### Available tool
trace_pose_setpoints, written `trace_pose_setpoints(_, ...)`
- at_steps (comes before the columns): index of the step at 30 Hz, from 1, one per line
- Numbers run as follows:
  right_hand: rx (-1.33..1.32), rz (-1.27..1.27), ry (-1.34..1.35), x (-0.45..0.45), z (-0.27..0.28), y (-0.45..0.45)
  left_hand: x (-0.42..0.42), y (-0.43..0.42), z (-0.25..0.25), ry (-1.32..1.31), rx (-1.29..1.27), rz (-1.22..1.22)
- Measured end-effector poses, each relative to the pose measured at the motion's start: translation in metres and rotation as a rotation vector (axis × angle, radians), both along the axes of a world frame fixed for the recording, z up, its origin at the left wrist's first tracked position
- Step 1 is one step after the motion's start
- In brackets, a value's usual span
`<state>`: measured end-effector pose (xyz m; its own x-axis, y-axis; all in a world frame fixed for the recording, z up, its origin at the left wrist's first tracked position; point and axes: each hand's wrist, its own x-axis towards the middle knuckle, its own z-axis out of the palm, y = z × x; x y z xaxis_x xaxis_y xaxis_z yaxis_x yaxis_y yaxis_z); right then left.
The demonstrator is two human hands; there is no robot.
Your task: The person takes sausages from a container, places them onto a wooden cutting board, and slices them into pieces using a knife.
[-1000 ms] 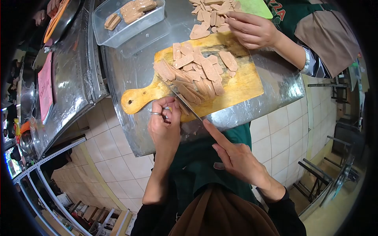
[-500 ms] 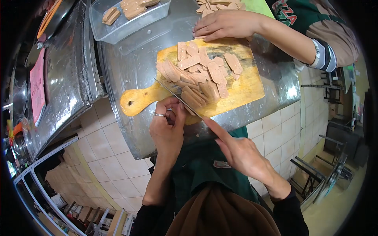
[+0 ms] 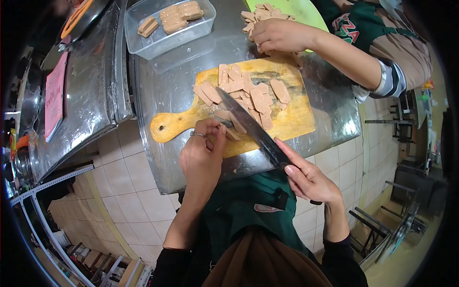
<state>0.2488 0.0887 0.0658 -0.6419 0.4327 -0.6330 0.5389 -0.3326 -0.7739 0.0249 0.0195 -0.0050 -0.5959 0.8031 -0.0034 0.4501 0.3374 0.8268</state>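
A knife (image 3: 258,131) with a dark, broad blade is in my right hand (image 3: 311,179), its fingers wrapped round the handle. The blade slants up and left over the wooden cutting board (image 3: 296,117), its flat side showing. Beside the blade, my left hand (image 3: 201,148) is closed in a pinch at a small sausage piece (image 3: 232,135) near the board's front edge. Flat, pinkish-brown sausage slices (image 3: 260,99) lie overlapping on the board, partly covered by the blade. A few more slices (image 3: 207,92) lie left of the knife tip.
A co-worker's hand (image 3: 284,36) is over a pile of cut pieces (image 3: 262,13) on a green board (image 3: 313,19). At the back left, a clear plastic box (image 3: 167,44) holds sausage blocks (image 3: 179,16). A pink booklet (image 3: 56,98) lies on the left counter.
The knife has turned from edge-on to flat side up, and my right hand has shifted right. My left hand stays nearly in place. The co-worker's hand has moved from the wooden board's edge to the pile.
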Motion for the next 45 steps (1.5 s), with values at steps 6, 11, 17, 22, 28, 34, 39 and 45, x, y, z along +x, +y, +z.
trace_pose_setpoints(6, -0.005, -0.133, 0.114, 0.023, -0.010, 0.002, 0.005, 0.018, 0.005, -0.174, 0.032, -0.047)
trace_pose_setpoints(11, 0.021, -0.187, 0.117, 0.034, -0.015, -0.003, 0.010, 0.029, -0.008, -0.296, 0.075, -0.052)
trace_pose_setpoints(17, 0.059, -0.195, 0.133, 0.037, -0.020, -0.007, -0.012, 0.026, 0.018, -0.015, 0.073, -0.056)
trace_pose_setpoints(22, 0.073, -0.190, 0.144, 0.035, -0.021, -0.010, -0.099, 0.062, 0.040, 0.349, 0.315, -0.030)
trace_pose_setpoints(28, 0.082, -0.197, 0.138, 0.030, -0.014, -0.016, -0.232, 0.171, 0.029, 0.831, -0.036, -0.075)
trace_pose_setpoints(34, 0.081, -0.219, 0.125, 0.031, -0.020, -0.025, -0.261, 0.224, 0.012, 0.867, -0.525, -0.204)
trace_pose_setpoints(39, 0.038, -0.245, 0.114, 0.030, -0.022, -0.024, -0.267, 0.220, 0.003, 0.827, -0.371, -0.214)
trace_pose_setpoints(45, 0.051, -0.185, 0.124, 0.026, -0.024, -0.022, -0.250, 0.208, 0.001, 0.865, -0.251, -0.085)
